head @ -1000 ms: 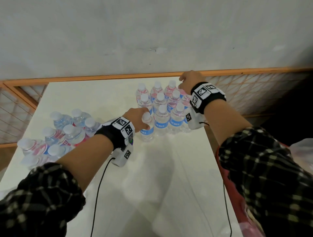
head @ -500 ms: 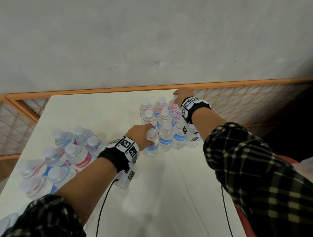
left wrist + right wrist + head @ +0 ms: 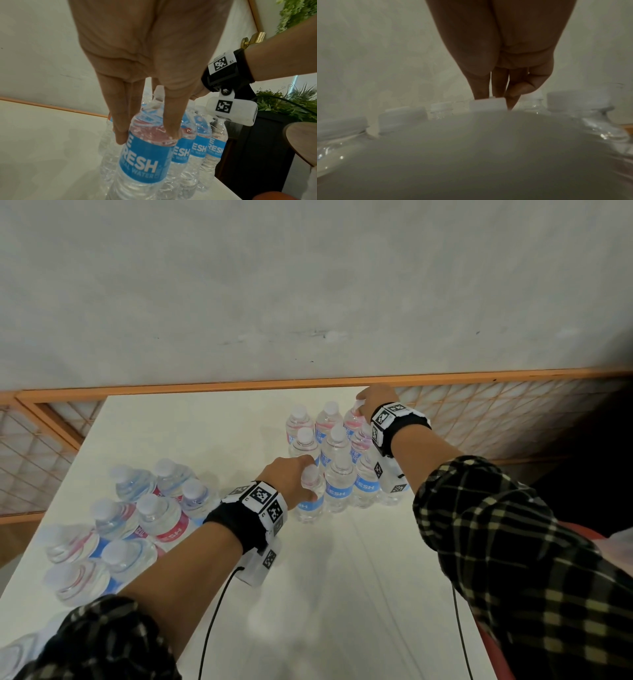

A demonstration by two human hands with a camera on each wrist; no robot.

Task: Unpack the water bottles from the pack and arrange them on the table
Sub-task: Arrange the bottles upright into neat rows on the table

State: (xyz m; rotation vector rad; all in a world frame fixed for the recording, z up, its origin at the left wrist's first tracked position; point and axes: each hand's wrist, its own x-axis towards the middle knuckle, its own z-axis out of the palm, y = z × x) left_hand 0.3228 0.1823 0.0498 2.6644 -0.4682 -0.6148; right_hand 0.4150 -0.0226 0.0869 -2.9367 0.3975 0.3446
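Several upright water bottles with blue labels stand in a tight block (image 3: 337, 474) at the back right of the white table (image 3: 342, 594). My left hand (image 3: 291, 477) grips the front-left bottle (image 3: 310, 501) by its shoulder. In the left wrist view my left hand (image 3: 145, 136) has fingers (image 3: 120, 135) and thumb down either side of this bottle (image 3: 144, 159). My right hand (image 3: 376, 400) reaches over the block and pinches the cap of the back-right bottle (image 3: 354, 419). The right wrist view shows my right hand (image 3: 498, 94) on that white cap (image 3: 488, 104). The pack (image 3: 144, 518) of remaining bottles lies at the left.
An orange rail (image 3: 239, 385) runs along the table's far edge under a grey wall. Orange mesh panels (image 3: 496, 419) stand at both sides. The block is close to the table's right edge. Bare tabletop lies between me and the bottles.
Both hands have stayed on the same two bottles. The head view has tilted up, so the table and bottles sit lower in the picture.
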